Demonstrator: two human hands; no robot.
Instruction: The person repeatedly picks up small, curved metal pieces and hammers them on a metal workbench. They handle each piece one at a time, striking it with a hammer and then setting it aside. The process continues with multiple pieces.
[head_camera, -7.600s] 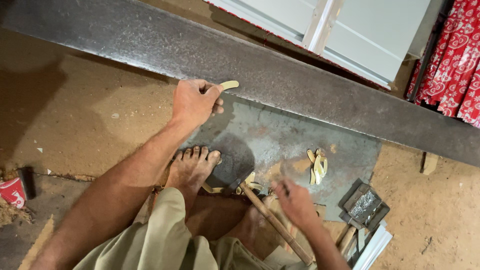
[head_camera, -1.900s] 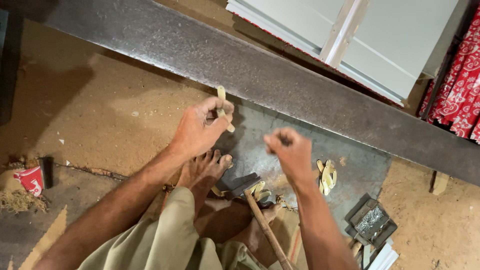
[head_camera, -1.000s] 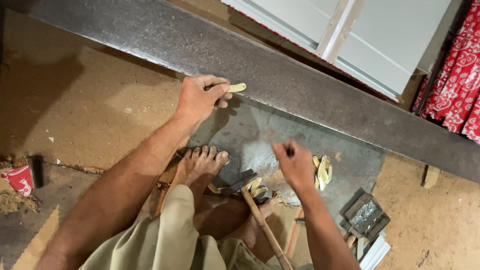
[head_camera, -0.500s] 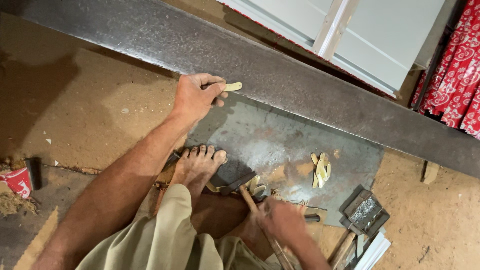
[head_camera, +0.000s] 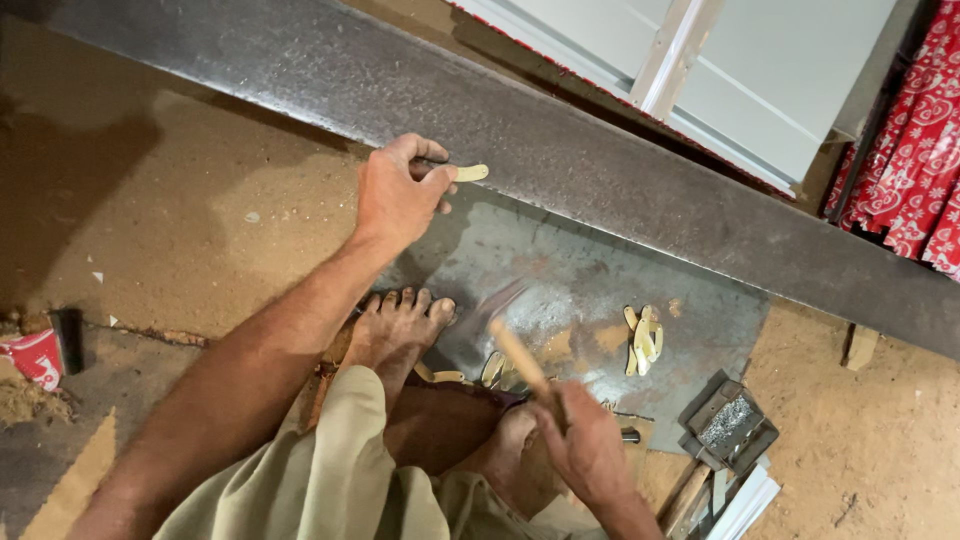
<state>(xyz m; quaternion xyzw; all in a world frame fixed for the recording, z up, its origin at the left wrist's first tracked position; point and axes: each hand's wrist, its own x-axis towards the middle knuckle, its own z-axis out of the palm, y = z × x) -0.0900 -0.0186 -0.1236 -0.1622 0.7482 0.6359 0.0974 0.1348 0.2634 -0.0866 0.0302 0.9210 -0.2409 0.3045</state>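
Left hand: our left hand (head_camera: 398, 195) pinches a small pale wooden piece (head_camera: 470, 173) between thumb and forefinger, held out over the far edge of the grey metal plate (head_camera: 600, 290), close to the long dark stone ledge (head_camera: 560, 150).
Right hand: our right hand (head_camera: 585, 450) is closed around the wooden handle of a tool (head_camera: 520, 360); the head is blurred, so we cannot tell what kind it is.
Doing it well: we judge that the pinch should sit far back on the piece so the fingertips stay clear of the tool, and that the piece should be rested flat on the plate before any blow.
Foot: our bare foot (head_camera: 400, 335) rests on the near edge of the plate, just beside the tool's path; we would keep the toes back.
Finished bits: a small cluster of pale wooden pieces (head_camera: 643, 338) lies on the plate to the right, more (head_camera: 490, 370) near the foot.
Around: sandy floor (head_camera: 200, 220), a red cup (head_camera: 35, 355) at far left, a metal block tool (head_camera: 730, 430) at lower right, red patterned cloth (head_camera: 915, 190) at upper right.
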